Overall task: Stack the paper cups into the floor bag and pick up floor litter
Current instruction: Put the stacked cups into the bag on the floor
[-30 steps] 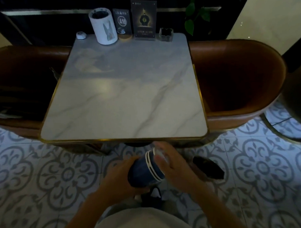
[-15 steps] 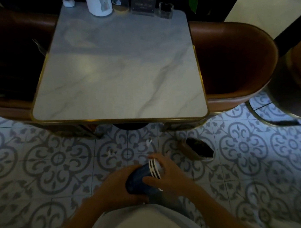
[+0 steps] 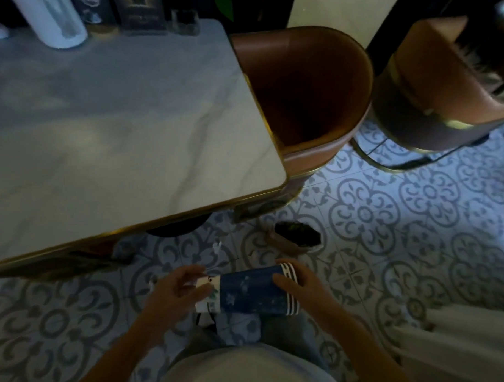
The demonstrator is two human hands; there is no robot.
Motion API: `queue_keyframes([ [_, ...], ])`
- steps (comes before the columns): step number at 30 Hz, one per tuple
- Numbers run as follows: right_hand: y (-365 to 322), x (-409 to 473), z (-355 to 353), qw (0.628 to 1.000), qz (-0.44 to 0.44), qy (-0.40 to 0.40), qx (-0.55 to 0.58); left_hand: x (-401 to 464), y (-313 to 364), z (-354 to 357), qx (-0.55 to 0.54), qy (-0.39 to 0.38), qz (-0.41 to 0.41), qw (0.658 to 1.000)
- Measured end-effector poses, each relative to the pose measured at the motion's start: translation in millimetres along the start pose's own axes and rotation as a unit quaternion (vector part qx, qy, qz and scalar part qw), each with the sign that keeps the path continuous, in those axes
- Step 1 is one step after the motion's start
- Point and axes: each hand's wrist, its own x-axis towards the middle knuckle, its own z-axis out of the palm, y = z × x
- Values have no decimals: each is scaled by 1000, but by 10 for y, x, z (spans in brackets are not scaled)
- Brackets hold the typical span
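Observation:
A stack of dark blue paper cups (image 3: 248, 290) lies sideways between my hands, white rims to the right, white base to the left. My left hand (image 3: 174, 292) grips the white base end. My right hand (image 3: 301, 287) wraps the rim end. A small brown paper bag (image 3: 296, 236) stands open on the tiled floor just beyond the cups, with a dark inside. Small white litter scraps (image 3: 217, 246) lie on the floor near the table's foot.
A marble table with a gold edge (image 3: 147, 221) fills the upper left, with a white holder (image 3: 48, 15) and signs at its far side. Two brown leather chairs (image 3: 314, 87) stand on the right. A pale object (image 3: 454, 340) lies at the lower right.
The view swung right and lower. The cup stack turned from tilted to lying sideways, and my left hand slid to its base end. The bag now sits just beyond the cups.

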Motion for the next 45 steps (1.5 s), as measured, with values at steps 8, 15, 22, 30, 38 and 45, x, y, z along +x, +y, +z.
queue_keyframes([
  [8, 615, 227, -1051, 990, 28, -2, 136, 450, 687, 1218, 32, 63, 24, 997],
  [15, 1243, 410, -1895, 979, 63, -38, 192, 843, 995, 2256, 45, 72, -31, 996],
  [22, 1458, 743, -2281, 972, 100, 17, 212, 1312, 1051, 2773, 94, 35, -64, 993],
  [30, 1777, 1672, -2237, 967, 174, 106, 155, 2268, 985, 3317, 97, -35, -113, 988],
  [38, 2342, 2674, -1942, 966, 169, 150, 125, 3362, 409, 3773, 123, -131, -136, 974],
  [45, 2880, 3358, -1487, 964, 188, 178, 54, 3821, -15, 4138, 67, -154, -167, 971],
])
